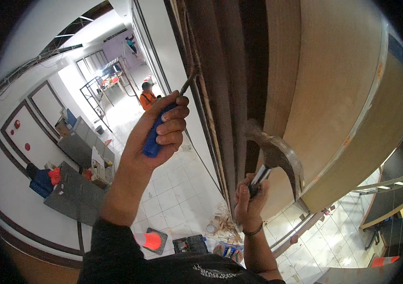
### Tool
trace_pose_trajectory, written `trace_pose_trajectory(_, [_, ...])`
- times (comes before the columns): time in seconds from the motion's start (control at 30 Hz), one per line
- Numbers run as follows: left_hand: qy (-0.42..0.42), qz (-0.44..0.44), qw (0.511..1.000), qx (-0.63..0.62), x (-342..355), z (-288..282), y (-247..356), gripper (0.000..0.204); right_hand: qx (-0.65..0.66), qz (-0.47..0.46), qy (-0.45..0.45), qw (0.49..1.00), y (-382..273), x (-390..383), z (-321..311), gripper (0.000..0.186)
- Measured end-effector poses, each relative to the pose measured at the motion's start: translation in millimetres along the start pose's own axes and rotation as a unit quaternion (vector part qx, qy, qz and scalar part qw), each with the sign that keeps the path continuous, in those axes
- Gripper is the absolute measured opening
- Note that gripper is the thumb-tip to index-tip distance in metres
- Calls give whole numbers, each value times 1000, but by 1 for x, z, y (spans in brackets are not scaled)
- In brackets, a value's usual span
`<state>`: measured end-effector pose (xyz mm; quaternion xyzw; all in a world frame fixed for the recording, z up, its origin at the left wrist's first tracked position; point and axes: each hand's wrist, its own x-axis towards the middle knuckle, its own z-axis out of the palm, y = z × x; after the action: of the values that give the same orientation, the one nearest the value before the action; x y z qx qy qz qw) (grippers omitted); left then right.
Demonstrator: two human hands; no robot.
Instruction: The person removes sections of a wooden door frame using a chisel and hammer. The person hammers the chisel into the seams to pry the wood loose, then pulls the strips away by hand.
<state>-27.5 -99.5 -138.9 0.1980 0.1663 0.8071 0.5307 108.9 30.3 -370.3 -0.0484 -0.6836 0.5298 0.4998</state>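
My left hand (166, 125) is raised and wrapped round the blue handle of a chisel (152, 144). Its thin metal blade points up and away, with the tip at the edge of a dark wooden frame (211, 118); whether it is touching I cannot tell. Lower and to the right, my right hand (251, 201) grips a claw hammer (279, 154) by its shiny metal and black handle. The curved steel head stands above the fist, in front of the wood panelling and apart from the chisel.
Beige panels (329, 85) rise on the right. Below lie an orange cone (153, 240), an open black toolbox (189, 244) and wood scraps (223, 222). Grey cabinets (76, 194) line the left wall. A person in orange (147, 98) is farther off, near a metal scaffold (98, 102). A ladder (386, 183) shows right.
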Motion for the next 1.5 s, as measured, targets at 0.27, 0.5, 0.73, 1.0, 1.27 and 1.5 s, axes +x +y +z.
trace_pose_trajectory(0.27, [-19,-71,993,97,-5,-10,36,25,-76,-116,33,990,-28,23,-7,19])
trace_pose_trajectory(0.5, [-19,6,997,70,5,-13,-1,24,-129,-84,-8,988,-19,17,-11,15])
trace_pose_trajectory(0.73, [54,-91,962,252,-16,-25,73,23,-91,-92,-21,991,-23,16,-8,24])
trace_pose_trajectory(1.0, [114,124,963,209,28,-21,-59,27,-85,-71,-58,992,-13,18,-8,22])
trace_pose_trajectory(1.27, [100,221,960,140,49,-6,-91,24,184,131,0,974,1,1,-7,25])
trace_pose_trajectory(1.5, [112,241,936,229,76,-81,-95,23,144,70,-18,987,28,-7,-20,22])
